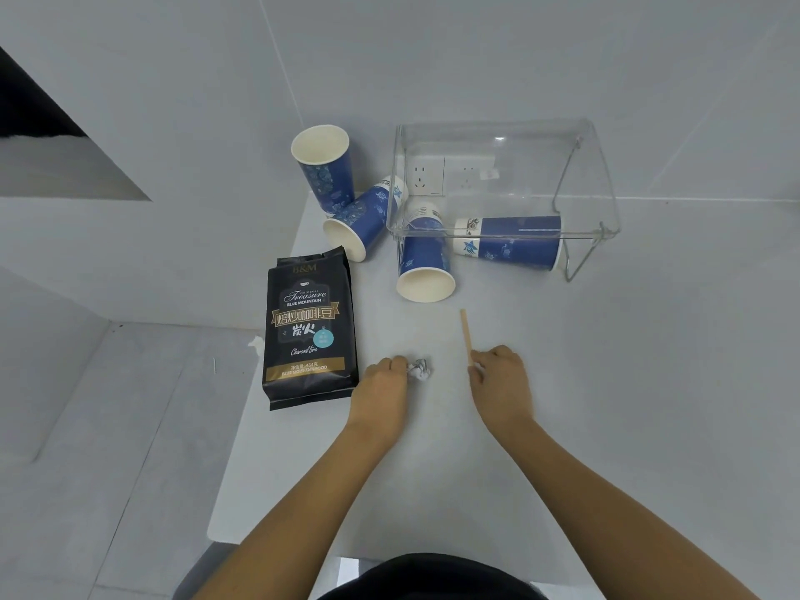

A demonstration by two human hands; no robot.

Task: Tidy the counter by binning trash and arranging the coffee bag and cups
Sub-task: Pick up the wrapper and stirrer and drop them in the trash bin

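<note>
A black coffee bag [308, 329] lies flat on the grey counter [606, 361] at the left. Just right of the bag, my left hand [383, 383] has its fingertips closed on a small crumpled white wad of paper [419, 368]. My right hand [498, 376] pinches the near end of a thin wooden stir stick [466, 335] that lies on the counter. Several blue paper cups sit farther back: one upright [324, 166], one tipped over [359, 223], one on its side with its mouth toward me [424, 262], one lying sideways [511, 242].
A clear plastic box [502, 184] with a wire handle rests at the back, over two of the fallen cups. Wall sockets [426, 175] show through it. The counter's left edge drops to a tiled floor [108, 426] with a scrap of white paper [256, 343].
</note>
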